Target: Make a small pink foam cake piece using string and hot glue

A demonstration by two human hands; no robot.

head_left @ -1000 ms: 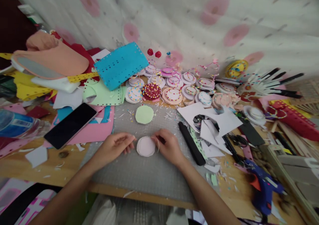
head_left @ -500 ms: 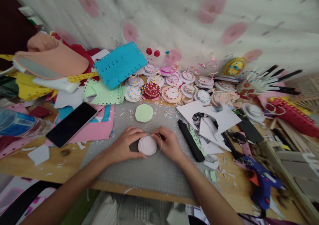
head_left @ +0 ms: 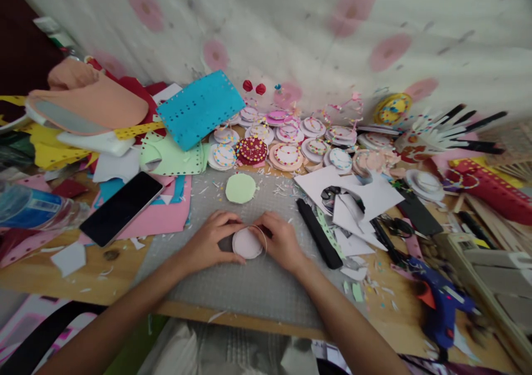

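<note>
Over the grey cutting mat (head_left: pixel 199 292), a white round disc (head_left: pixel 247 243) stands between my two hands. My left hand (head_left: pixel 214 239) is curved around its left side, with the fingers behind the upper edge and the thumb at the lower edge. A thin pale loop (head_left: pixel 265 241) runs along the disc's right edge. My right hand (head_left: pixel 279 239) is closed, pinching this loop against the disc; its fingertips are partly hidden. Just beyond my hands, a pale green disc (head_left: pixel 240 188) lies flat on the mat.
Small decorated hats (head_left: pixel 286 154) line the back. A phone (head_left: pixel 121 207) and bottle (head_left: pixel 39 206) are at left. A black cutter-like bar (head_left: pixel 319 234), cut white sheets (head_left: pixel 351 198) and a blue glue gun (head_left: pixel 443 303) lie at right. Scraps are scattered about.
The thin loop has come in closer around the disc's right edge. My right hand has shifted slightly left, and the disc slightly right.
</note>
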